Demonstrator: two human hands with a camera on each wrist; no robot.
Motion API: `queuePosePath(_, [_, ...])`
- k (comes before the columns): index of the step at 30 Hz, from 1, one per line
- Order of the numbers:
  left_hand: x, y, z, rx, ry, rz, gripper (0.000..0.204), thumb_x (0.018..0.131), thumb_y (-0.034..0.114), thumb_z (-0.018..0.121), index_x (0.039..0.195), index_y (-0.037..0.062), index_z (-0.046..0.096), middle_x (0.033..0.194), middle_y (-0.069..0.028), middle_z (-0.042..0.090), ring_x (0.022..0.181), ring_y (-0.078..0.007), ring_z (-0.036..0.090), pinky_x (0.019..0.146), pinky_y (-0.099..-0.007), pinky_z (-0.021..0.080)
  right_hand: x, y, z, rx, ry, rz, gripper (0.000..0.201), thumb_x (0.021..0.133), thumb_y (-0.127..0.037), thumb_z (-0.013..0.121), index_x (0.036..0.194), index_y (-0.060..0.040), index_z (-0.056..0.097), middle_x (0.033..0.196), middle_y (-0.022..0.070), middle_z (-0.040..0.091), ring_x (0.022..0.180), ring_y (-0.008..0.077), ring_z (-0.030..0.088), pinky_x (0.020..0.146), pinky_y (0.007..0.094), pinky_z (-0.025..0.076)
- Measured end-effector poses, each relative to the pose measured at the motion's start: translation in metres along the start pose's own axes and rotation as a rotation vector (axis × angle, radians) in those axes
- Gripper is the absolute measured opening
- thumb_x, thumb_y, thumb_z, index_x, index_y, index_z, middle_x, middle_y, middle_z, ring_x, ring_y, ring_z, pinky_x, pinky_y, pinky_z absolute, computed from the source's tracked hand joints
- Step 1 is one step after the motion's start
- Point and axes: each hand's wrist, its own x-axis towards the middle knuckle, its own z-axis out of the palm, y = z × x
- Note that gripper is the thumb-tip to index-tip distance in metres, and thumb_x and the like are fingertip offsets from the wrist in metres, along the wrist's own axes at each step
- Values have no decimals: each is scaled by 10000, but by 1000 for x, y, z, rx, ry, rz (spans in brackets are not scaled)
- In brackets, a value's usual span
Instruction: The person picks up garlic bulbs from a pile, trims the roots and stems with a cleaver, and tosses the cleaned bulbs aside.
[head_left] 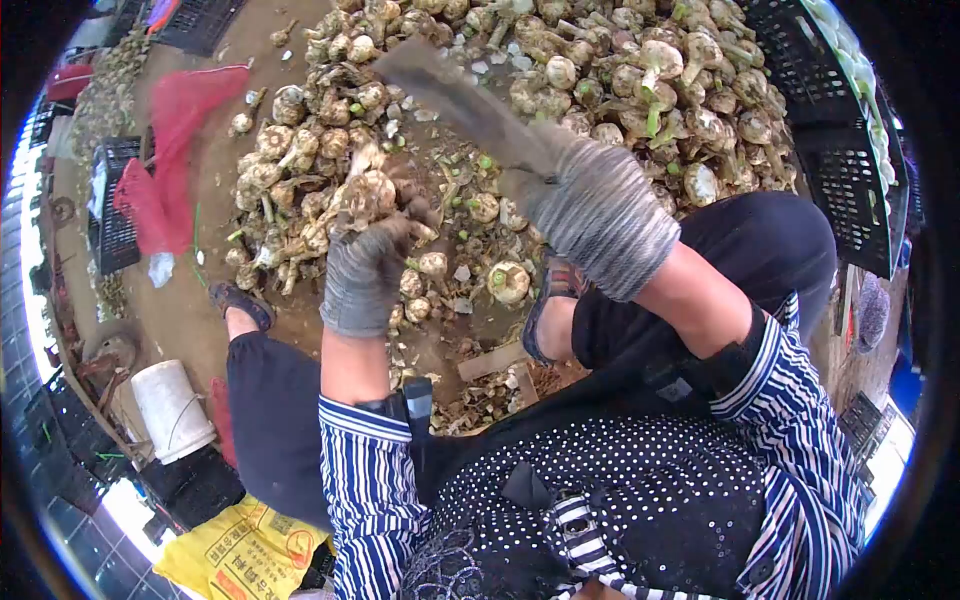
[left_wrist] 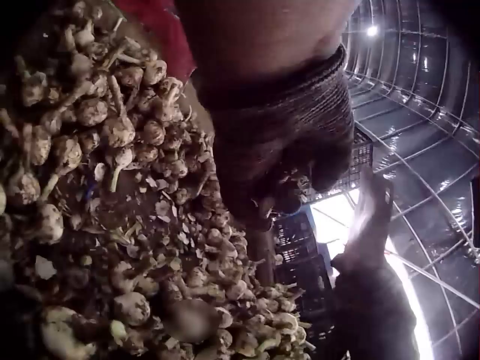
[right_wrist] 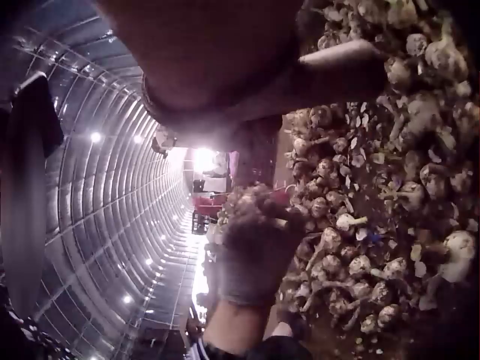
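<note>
In the head view my right hand point(head_left: 600, 210), in a grey knit glove, grips a broad-bladed knife like a cleaver point(head_left: 465, 110). The blade is blurred and slants up to the left over the garlic. My gloved left hand point(head_left: 368, 275) holds a garlic bulb point(head_left: 368, 196), roots and dirt still on it, left of the knife. From the left wrist view, the fingers of my left hand point(left_wrist: 281, 150) are curled and dark, hiding most of the bulb. Beyond them the right hand point(left_wrist: 375, 307) raises the knife blade point(left_wrist: 373, 214). In the right wrist view the left hand point(right_wrist: 255, 259) holds the bulb point(right_wrist: 251, 204) upward.
A large heap of garlic bulbs point(head_left: 640, 80) lies at the back right, a smaller pile point(head_left: 290, 180) at the left. Trimmings and loose bulbs point(head_left: 508, 282) litter the ground between my feet. Black crates point(head_left: 835, 130), red netting point(head_left: 170, 170) and a white bucket point(head_left: 172, 410) stand around.
</note>
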Motion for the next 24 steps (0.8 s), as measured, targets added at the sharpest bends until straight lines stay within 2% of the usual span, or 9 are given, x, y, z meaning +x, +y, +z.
queuePosePath(1, [-10, -1, 4, -19, -4, -2, 414, 718, 101, 682, 1096, 27, 530, 930, -68, 585, 828, -208, 603, 682, -314, 517, -2, -2, 1, -102, 18, -122, 221, 799, -194, 607, 924, -15, 574, 666, 147, 570, 632, 285, 584, 581, 359, 459])
queuePosePath(3, [-25, 1, 9, 89, 27, 28, 409, 718, 119, 697, 1087, 45, 538, 920, -64, 583, 796, -186, 591, 670, -307, 510, -8, -13, 2, -210, -32, -104, 155, 804, -174, 586, 867, -35, 557, 669, 132, 558, 657, 304, 586, 578, 373, 460])
queuePosePath(5, [-41, 6, 6, 100, 29, -45, 385, 733, 137, 700, 1076, 51, 550, 900, -56, 584, 769, -170, 582, 663, -308, 506, -11, -16, 6, -337, 2, -463, 146, 778, -171, 586, 858, -55, 549, 715, 137, 569, 705, 303, 591, 612, 390, 468])
queuePosePath(7, [-46, 2, -9, 607, -38, 4, 362, 788, 316, 672, 1048, 83, 578, 928, -9, 592, 788, -127, 565, 686, -283, 469, -18, -24, 10, -464, -99, -478, 195, 738, -168, 586, 903, -69, 555, 746, 117, 571, 722, 275, 601, 629, 389, 470])
queuePosePath(8, [-44, 0, -17, 803, -38, -18, 453, 778, 453, 658, 1046, 95, 584, 932, 4, 586, 813, -123, 551, 710, -275, 467, -20, -26, 11, -486, -96, -597, 221, 733, -169, 580, 926, -65, 554, 756, 103, 574, 715, 268, 603, 630, 385, 469])
queuePosePath(9, [-55, -7, -22, 804, -31, -17, 453, 778, 453, 658, 1046, 95, 584, 932, 4, 586, 813, -123, 551, 710, -275, 467, -23, -27, 13, -509, -91, -715, 248, 728, -171, 575, 949, -61, 552, 766, 89, 576, 709, 261, 604, 631, 382, 468])
queuePosePath(11, [-80, 11, 35, 519, 179, -49, 570, 721, 559, 667, 1048, 100, 585, 922, 16, 579, 801, -118, 542, 700, -273, 461, -25, -32, 15, -540, -154, -704, 283, 736, -170, 551, 994, -53, 548, 795, 71, 578, 714, 249, 607, 633, 364, 467])
queuePosePath(12, [-82, 12, 37, 498, 185, -29, 577, 717, 564, 668, 1048, 99, 585, 924, 15, 579, 804, -119, 543, 701, -272, 461, -25, -33, 16, -549, -162, -713, 287, 740, -171, 545, 1001, -51, 547, 792, 72, 578, 713, 246, 607, 637, 365, 467])
queuePosePath(24, [-92, -8, 2, 352, 209, 64, 652, 668, 615, 672, 1048, 93, 583, 958, 9, 590, 838, -123, 551, 721, -261, 461, -30, -31, 12, -534, -70, -820, 344, 727, -197, 552, 1034, -42, 544, 782, 70, 584, 693, 238, 610, 611, 369, 473])
